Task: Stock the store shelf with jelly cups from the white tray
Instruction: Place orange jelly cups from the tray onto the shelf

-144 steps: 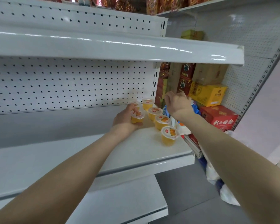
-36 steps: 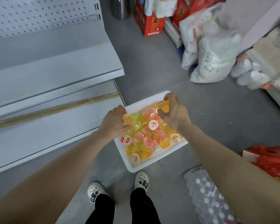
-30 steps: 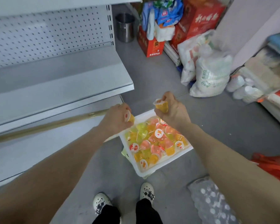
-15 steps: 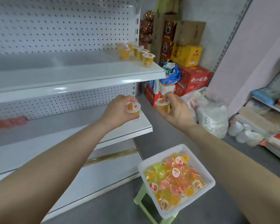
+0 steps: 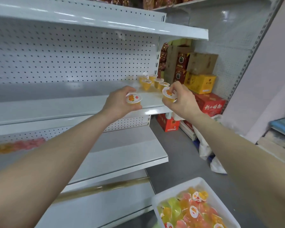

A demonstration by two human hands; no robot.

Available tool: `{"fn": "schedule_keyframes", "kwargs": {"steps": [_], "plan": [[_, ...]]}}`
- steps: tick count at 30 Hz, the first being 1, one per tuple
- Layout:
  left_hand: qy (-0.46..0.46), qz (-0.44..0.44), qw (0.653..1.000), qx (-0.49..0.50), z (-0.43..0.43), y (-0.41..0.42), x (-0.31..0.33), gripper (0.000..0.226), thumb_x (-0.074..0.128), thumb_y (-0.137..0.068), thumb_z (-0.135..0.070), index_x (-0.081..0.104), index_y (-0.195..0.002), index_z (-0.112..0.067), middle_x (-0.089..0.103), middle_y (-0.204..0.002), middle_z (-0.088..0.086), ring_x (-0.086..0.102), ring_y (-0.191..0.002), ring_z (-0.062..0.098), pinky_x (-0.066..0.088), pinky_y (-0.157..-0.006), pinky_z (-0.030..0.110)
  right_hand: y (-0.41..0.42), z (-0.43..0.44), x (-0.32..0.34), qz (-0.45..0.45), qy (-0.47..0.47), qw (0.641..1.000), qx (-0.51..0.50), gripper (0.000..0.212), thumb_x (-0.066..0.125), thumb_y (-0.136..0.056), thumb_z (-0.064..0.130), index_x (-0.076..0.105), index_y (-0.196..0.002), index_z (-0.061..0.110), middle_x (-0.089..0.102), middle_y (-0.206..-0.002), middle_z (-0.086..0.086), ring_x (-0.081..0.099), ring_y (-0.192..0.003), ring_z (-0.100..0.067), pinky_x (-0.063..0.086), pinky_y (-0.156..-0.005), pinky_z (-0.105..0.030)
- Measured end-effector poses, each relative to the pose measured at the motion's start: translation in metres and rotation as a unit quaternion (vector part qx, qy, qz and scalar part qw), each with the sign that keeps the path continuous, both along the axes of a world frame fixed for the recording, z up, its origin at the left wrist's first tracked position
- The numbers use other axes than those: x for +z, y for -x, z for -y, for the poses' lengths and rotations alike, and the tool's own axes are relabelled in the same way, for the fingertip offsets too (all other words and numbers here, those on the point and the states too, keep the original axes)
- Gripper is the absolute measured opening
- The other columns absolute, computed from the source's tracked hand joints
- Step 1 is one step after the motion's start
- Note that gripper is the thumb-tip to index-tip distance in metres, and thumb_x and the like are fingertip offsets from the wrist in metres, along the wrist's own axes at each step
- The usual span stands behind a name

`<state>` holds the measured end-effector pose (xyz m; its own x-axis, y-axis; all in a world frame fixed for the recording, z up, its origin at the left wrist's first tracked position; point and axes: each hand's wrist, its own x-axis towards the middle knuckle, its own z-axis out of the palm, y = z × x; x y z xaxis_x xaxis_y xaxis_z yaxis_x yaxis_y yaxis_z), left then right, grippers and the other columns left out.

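At centre frame our left hand (image 5: 118,102) grips an orange jelly cup (image 5: 133,99) at the shelf (image 5: 72,106) edge; just right, our right hand (image 5: 179,101) pinches another cup (image 5: 169,95). We are mid-carry; next both cups join the cluster of stocked cups (image 5: 152,82) behind. The white tray (image 5: 156,199), lower right, remains full.

The white tray (image 5: 156,200) runs off the bottom edge; pinkish packets (image 5: 18,145) on a lower shelf are blurred, perhaps jelly; box lettering (image 5: 211,107) stays unreadable.
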<state>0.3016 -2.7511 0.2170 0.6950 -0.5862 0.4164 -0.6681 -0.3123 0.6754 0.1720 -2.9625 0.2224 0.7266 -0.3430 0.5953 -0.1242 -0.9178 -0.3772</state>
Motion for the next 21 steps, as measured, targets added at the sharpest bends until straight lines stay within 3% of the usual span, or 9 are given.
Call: {"fn": "schedule_keyframes", "kwargs": {"steps": [3, 8, 16, 21], "plan": [[0.002, -0.017, 1.000, 0.025, 0.009, -0.022, 0.004, 0.064, 0.087, -0.063, -0.039, 0.059, -0.118, -0.024, 0.065, -0.113, -0.004, 0.061, -0.103, 0.016, 0.049, -0.093, 0.034, -0.029, 0.012, 0.006, -0.017, 0.036, 0.999, -0.015, 0.031, 0.071, -0.080, 0.036, 0.044, -0.092, 0.024, 0.056, -0.094, 0.001, 0.051, -0.087, -0.025, 0.042, -0.075, -0.042], [-0.002, -0.022, 0.999, 0.048, 0.030, -0.058, 0.007, 0.057, 0.087, -0.063, -0.037, 0.061, -0.112, -0.023, 0.067, -0.109, -0.005, 0.062, -0.099, 0.015, 0.049, -0.087, 0.030, -0.075, 0.033, 0.015, -0.056, 0.110, 0.991, -0.060, 0.036, 0.071, -0.080, 0.047, 0.055, -0.097, 0.020, 0.052, -0.087, 0.007, 0.044, -0.106, -0.028, 0.026, -0.079, -0.038], [-0.005, -0.038, 0.997, 0.066, 0.061, -0.109, -0.003, 0.055, 0.088, -0.061, -0.039, 0.065, -0.109, -0.027, 0.070, -0.104, -0.005, 0.065, -0.096, 0.015, 0.052, -0.088, 0.032, -0.143, 0.060, 0.014, -0.141, 0.175, 0.969, -0.102, 0.043, 0.067, -0.080, 0.056, 0.058, -0.103, 0.021, 0.063, -0.097, -0.005, 0.043, -0.115, -0.027, 0.030, -0.088, -0.040], [-0.006, -0.062, 0.996, 0.068, 0.075, -0.121, -0.011, 0.062, 0.088, -0.063, -0.037, 0.062, -0.118, -0.027, 0.068, -0.109, -0.006, 0.065, -0.096, 0.014, 0.052, -0.089, 0.030, -0.161, 0.075, 0.003, -0.171, 0.195, 0.959, -0.117, 0.042, 0.061, -0.082, 0.061, 0.061, -0.099, 0.023, 0.066, -0.098, -0.003, 0.044, -0.114, -0.027, 0.030, -0.087, -0.041]]}}
